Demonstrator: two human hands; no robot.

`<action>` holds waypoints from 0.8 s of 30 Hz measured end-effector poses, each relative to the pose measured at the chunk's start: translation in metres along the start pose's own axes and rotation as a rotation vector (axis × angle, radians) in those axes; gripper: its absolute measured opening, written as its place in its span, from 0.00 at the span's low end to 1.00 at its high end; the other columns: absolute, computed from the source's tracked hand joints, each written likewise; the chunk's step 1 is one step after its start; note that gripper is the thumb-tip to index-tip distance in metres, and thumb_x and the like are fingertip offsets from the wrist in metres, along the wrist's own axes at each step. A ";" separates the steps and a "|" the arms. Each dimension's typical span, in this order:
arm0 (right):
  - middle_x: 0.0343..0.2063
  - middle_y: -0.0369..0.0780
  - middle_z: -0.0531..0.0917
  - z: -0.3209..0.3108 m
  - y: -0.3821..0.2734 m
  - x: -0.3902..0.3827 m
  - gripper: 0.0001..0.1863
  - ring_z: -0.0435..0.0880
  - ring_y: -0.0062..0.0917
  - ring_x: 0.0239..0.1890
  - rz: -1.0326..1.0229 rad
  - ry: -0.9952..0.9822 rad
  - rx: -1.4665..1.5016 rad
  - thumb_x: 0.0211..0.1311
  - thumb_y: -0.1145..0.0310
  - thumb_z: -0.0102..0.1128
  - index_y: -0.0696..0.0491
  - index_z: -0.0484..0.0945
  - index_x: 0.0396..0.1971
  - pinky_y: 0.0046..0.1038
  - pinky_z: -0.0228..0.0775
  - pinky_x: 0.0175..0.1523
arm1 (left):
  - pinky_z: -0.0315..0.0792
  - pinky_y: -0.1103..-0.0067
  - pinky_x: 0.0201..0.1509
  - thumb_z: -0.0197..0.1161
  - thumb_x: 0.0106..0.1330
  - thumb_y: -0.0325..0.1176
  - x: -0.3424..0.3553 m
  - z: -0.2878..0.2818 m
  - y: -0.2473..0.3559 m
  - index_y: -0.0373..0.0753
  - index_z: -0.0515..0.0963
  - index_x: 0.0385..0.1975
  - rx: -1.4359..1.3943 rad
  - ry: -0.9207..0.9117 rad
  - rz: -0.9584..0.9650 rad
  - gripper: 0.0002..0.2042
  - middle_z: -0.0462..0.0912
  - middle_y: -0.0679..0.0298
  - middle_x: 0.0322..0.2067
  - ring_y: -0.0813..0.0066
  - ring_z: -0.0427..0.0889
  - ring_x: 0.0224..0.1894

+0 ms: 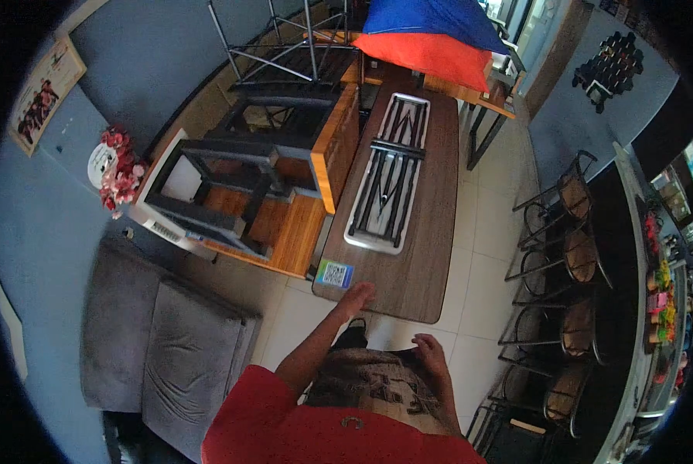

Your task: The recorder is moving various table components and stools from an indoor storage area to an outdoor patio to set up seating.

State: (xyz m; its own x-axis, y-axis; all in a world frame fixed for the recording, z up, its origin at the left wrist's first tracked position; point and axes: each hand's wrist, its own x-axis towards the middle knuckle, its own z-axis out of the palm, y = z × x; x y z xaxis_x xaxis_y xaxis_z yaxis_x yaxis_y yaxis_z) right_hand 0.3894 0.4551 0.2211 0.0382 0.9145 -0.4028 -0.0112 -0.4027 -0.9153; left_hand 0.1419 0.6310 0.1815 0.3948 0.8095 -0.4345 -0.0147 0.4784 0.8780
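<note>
Here we are at the near end of the long dark-brown desk [424, 267], and the person in the red shirt [315, 421] stands right up against it. The left hand [357, 298] is out in front, right by the desk's near edge, just beside a square card [335, 274] with a printed code; whether those fingers are pressing, gripping the edge or simply hovering, I can't tell from here. The right hand [430, 353] hangs lower, off the desk, its fingers loosely bent and nothing visible in them.

And there, lying lengthwise on the desk, a folding table [387, 189], pale-rimmed, its black legs folded flat and facing up, well apart from both hands! Beyond it, a blue cushion [431, 19] sits on top of a red cushion [431, 62] at the far end.

Over on the left, wooden furniture [336, 155] with chunky dark frames is stacked close alongside the desk, a thin-legged metal frame [273, 63] upended behind it. Nearer, a grey sofa [188, 348] rests below pink and red flowers [120, 174]. And across the tiled floor [482, 232], on the right, a row of metal stools [578, 255] with wooden backs lines the counter [633, 271].
</note>
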 end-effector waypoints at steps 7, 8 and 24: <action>0.36 0.35 0.79 -0.080 -0.097 0.112 0.17 0.78 0.22 0.39 -0.030 0.072 -0.123 0.65 0.59 0.52 0.54 0.72 0.46 0.27 0.69 0.44 | 0.70 0.71 0.48 0.54 0.65 0.46 0.071 0.009 0.038 0.46 0.69 0.48 -0.255 0.328 0.100 0.17 0.73 0.68 0.42 0.73 0.74 0.42; 0.38 0.35 0.79 -0.091 -0.108 0.141 0.17 0.77 0.22 0.39 -0.080 0.007 -0.146 0.65 0.58 0.51 0.54 0.72 0.47 0.27 0.69 0.44 | 0.70 0.71 0.48 0.54 0.64 0.46 0.074 0.011 0.040 0.46 0.69 0.49 -0.253 0.342 0.116 0.17 0.73 0.67 0.44 0.73 0.74 0.44; 0.50 0.42 0.72 -0.020 -0.317 0.575 0.32 0.68 0.36 0.56 -0.812 0.019 -1.274 0.51 0.57 0.65 0.47 0.63 0.56 0.47 0.61 0.57 | 0.63 0.69 0.61 0.62 0.61 0.33 0.137 0.130 0.031 0.41 0.70 0.53 0.454 1.006 0.466 0.20 0.71 0.57 0.52 0.62 0.68 0.57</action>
State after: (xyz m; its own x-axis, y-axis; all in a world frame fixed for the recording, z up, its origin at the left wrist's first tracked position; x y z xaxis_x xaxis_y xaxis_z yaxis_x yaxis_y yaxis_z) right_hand 0.4346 1.1082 0.2799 -0.3795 0.9022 0.2050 0.8667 0.4242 -0.2625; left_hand 0.3147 0.7131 0.1754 -0.4612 0.8727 0.1600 0.4397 0.0682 0.8955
